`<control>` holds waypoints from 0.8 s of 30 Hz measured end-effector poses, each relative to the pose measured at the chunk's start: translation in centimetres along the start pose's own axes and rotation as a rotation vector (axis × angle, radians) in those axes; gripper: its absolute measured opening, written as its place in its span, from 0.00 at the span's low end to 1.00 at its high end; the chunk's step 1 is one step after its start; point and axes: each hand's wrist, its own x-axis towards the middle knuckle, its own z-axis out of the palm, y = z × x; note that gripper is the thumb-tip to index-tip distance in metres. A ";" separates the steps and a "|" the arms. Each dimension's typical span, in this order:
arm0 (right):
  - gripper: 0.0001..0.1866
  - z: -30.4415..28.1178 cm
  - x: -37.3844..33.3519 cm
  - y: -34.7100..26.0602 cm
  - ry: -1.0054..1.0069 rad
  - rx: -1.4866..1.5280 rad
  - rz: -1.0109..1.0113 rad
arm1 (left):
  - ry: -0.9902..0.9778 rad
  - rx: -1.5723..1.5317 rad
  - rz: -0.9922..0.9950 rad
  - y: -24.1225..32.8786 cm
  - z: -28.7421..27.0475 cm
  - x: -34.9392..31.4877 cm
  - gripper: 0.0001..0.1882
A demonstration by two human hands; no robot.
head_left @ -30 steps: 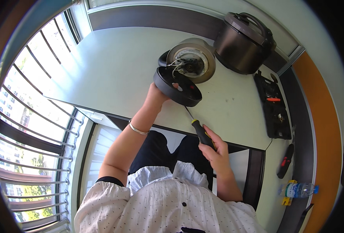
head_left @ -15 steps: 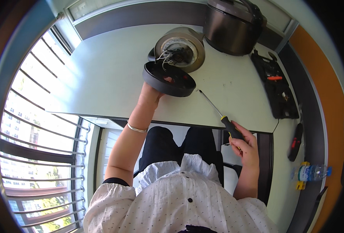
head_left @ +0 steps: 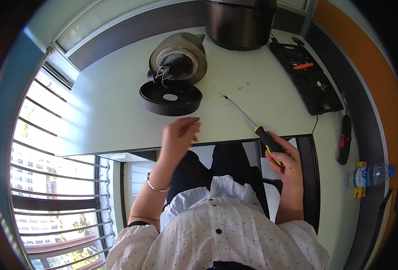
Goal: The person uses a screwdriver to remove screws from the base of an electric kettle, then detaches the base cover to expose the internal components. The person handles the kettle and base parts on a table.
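A metal electric kettle (head_left: 199, 45) lies on its side on the table, its open underside facing me. Thin pale wires (head_left: 163, 74) run from that underside to a round black base cover (head_left: 172, 109), which rests on the tabletop just in front. Nearer to me, my left hand (head_left: 176, 137) hovers by the table's front edge, apart from the cover. Its fingers are loosely bent with a gap at the thumb, and nothing shows in them. My right hand (head_left: 289, 164) is closed round the black and yellow handle of a screwdriver (head_left: 241, 112), whose tip points away over the table.
A dark rice cooker (head_left: 239, 24) stands at the back. On the right lie an open black tool case (head_left: 304, 76) with an orange-handled tool, a black and red tool (head_left: 344, 139), and a plastic bottle (head_left: 372, 175). A barred window (head_left: 55, 180) is at the left.
My left hand has let go of the base cover and drawn back toward me. The cover now sits on the table. My right hand keeps hold of the screwdriver. The view has shifted a little.
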 end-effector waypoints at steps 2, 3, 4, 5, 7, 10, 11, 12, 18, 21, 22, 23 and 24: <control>0.31 -0.3 -0.4 -0.1 -0.017 0.023 0.017 | -0.011 -0.049 0.082 0.2 2.7 -0.1 0.19; 0.31 -0.4 -0.7 -0.4 -0.032 0.027 0.024 | -0.020 -0.075 0.136 -0.1 3.7 0.5 0.21; 0.31 -0.4 -1.0 -0.6 -0.046 0.032 0.031 | -0.005 -0.131 0.119 -0.1 4.9 0.9 0.22; 0.31 -0.6 -1.4 -0.8 -0.054 0.032 0.036 | 0.005 -0.188 0.105 0.3 5.9 1.2 0.22; 0.31 -0.7 -2.0 -1.2 -0.070 0.032 0.046 | -0.005 -0.292 0.023 1.0 6.7 2.3 0.21; 0.30 -1.0 -2.6 -1.8 -0.092 0.014 0.047 | -0.089 -0.383 -0.043 1.1 7.3 4.1 0.19; 0.30 -1.1 -2.8 -2.0 -0.098 0.000 0.047 | -0.128 -0.403 -0.055 1.3 7.4 4.6 0.18; 0.29 -1.2 -2.8 -2.2 -0.104 -0.008 0.026 | -0.141 -0.394 -0.083 1.6 7.6 5.0 0.17; 0.29 -2.5 -2.1 -4.6 0.107 -0.124 -0.079 | -0.078 0.090 -0.033 2.1 9.3 8.1 0.10; 0.29 -3.8 1.3 -2.4 0.296 -0.506 -0.344 | 0.036 0.535 0.403 -0.2 10.0 10.4 0.08; 0.28 -4.3 2.2 -2.1 0.361 -0.688 -0.406 | 0.007 0.566 0.417 0.1 10.9 10.7 0.07; 0.28 -4.5 2.9 -2.2 0.403 -0.851 -0.462 | 0.012 0.637 0.480 0.3 11.6 11.1 0.07; 0.28 -4.6 3.8 -2.2 0.450 -1.010 -0.517 | 0.026 0.710 0.545 0.1 12.1 11.6 0.07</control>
